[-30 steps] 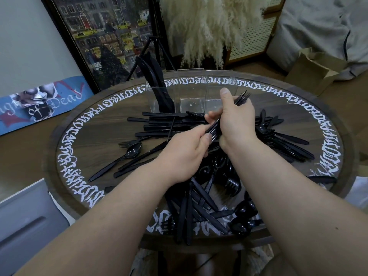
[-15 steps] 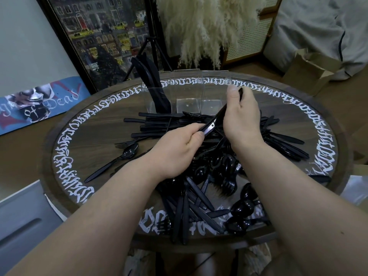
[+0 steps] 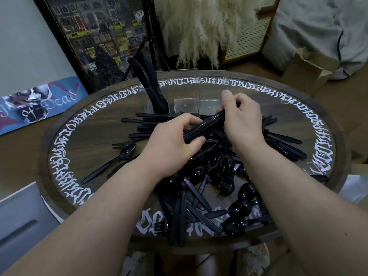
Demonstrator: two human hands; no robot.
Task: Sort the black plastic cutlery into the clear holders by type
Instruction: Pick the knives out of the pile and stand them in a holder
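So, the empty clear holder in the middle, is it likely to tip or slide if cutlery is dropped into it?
Probably somewhat. The middle clear holder looks tall, thin-walled and empty, so likely light and easy to nudge. It stands on a glossy table top, which may let it slide. The left compartment already holds leaning black pieces, which may steady the set if the holders are joined; I cannot tell that.

Glossy black plastic cutlery (image 3: 199, 198), clear smooth plastic holders (image 3: 186, 96), dark wood-grain table (image 3: 95, 134).

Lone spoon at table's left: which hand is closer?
Left. The left hand sits just right of the lone spoon; the right hand is farther right, beyond it.
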